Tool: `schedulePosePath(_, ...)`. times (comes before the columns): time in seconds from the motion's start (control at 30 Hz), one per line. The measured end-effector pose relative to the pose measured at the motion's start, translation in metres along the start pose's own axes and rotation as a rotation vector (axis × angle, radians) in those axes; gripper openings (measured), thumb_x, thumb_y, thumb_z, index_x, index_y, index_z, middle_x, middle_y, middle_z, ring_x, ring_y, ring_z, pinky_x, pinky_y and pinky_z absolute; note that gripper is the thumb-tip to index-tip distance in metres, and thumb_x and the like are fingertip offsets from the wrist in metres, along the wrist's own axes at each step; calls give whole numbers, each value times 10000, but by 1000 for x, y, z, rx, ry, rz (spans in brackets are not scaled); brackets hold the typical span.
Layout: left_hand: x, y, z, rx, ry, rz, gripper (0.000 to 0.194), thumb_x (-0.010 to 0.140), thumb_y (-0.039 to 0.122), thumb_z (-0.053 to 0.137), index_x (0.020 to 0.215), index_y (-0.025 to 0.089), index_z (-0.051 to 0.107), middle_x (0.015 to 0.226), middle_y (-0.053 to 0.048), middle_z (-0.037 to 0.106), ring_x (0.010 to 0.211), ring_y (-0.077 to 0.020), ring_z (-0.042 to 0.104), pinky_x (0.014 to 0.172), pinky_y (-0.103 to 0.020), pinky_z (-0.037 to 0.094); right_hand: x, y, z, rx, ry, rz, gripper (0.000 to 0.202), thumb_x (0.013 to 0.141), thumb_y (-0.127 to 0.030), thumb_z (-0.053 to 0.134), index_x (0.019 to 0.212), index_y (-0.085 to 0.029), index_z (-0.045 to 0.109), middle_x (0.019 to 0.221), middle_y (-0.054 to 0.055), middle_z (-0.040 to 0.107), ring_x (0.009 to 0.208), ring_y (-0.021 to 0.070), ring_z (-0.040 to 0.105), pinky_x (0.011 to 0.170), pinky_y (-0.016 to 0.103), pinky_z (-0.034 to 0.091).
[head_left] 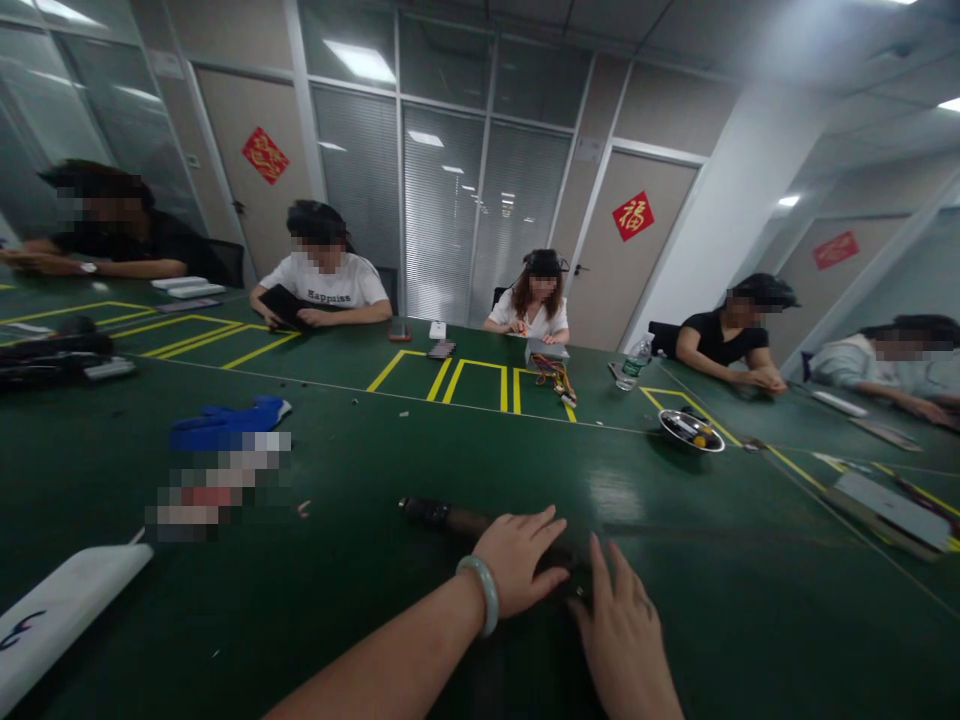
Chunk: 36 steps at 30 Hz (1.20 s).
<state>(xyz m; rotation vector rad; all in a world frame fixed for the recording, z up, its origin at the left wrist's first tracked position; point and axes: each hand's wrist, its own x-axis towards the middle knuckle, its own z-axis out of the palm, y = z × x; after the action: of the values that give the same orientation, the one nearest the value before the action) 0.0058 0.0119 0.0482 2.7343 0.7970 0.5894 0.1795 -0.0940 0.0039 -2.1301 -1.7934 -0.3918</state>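
A dark folded umbrella-like object (pixel 466 522) lies across the green table in front of me, its black end pointing left. My left hand (pixel 519 562), with a pale green bangle on the wrist, rests over its middle with the fingers spread. Close by on the right, my right hand (pixel 621 622) is at the object's other end, its fingers stretched forward and apart. Both palms face down. The hands hide part of the object, and its right end is hard to make out.
On the green table (pixel 360 620), a white case (pixel 67 620) and a blue glove (pixel 225 424) lie left. Further off are a metal bowl (pixel 691 431), a water bottle (pixel 634 364) and a grey box with wires (pixel 547 354). Several people sit across the table.
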Motion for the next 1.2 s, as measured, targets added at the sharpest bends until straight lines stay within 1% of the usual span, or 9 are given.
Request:
schedulePosePath(0.1,2,1,4,38,-35,-15,396,879,476,536,1239,310,538,1247,-18,581,1085,-234,546,918,-406,408,-31,28,-4,-86,-14,147,468,897,-382,377,1312,-195,483,1238,183,518,990,345,597,703,440,508)
schedulePosePath(0.2,4,1,4,33,-38,-41,270,878,376,566,1137,304,592,1101,4,628,1018,-210,559,878,-379,413,-39,45,-10,66,-97,50,374,912,-394,351,1166,-259,590,1129,116,575,974,283,618,733,375,519)
schedulePosePath(0.33,3,3,-1,5,-43,-44,239,859,350,587,1087,281,603,1070,9,637,985,-202,564,855,-364,415,-5,65,-30,290,-234,85,356,933,-456,344,1154,-321,589,1089,36,583,857,180,637,735,291,508)
schedulePosePath(0.47,3,4,-6,-8,-47,-36,213,849,345,587,1047,271,602,1031,10,646,955,-199,570,834,-354,422,50,84,-38,455,-285,-5,308,910,-460,415,1028,-303,652,1018,16,595,885,163,609,794,272,473)
schedulePosePath(0.6,4,4,-8,0,-57,-58,194,836,348,595,1007,255,599,997,-1,649,915,-201,576,818,-352,425,82,78,-23,538,-219,-13,310,883,-483,462,900,-241,654,953,28,594,874,172,586,792,285,459)
schedulePosePath(0.73,4,3,-8,18,-62,-53,175,842,352,585,987,254,595,991,1,643,914,-199,572,804,-344,426,78,67,-15,563,-260,-25,306,895,-487,443,929,-253,638,1012,26,590,893,171,578,803,291,448)
schedulePosePath(1.0,7,0,-6,41,-33,-57,163,849,337,586,990,257,594,1025,4,640,922,-201,566,789,-348,416,70,68,-38,460,-410,-150,238,901,-378,469,866,-251,668,1060,26,595,972,177,554,887,306,389)
schedulePosePath(1.1,7,-1,-5,39,-23,-55,161,861,337,576,1005,266,590,1041,9,636,929,-197,566,791,-345,418,69,61,-44,367,-438,-141,192,870,-353,522,851,-256,687,1030,25,606,939,184,560,869,317,385)
schedulePosePath(1.2,7,-1,-4,42,-19,-57,176,852,351,594,1006,266,586,1044,13,638,932,-196,570,800,-349,421,62,47,-46,283,-399,-88,165,857,-318,540,842,-259,694,949,27,616,883,186,570,836,322,386)
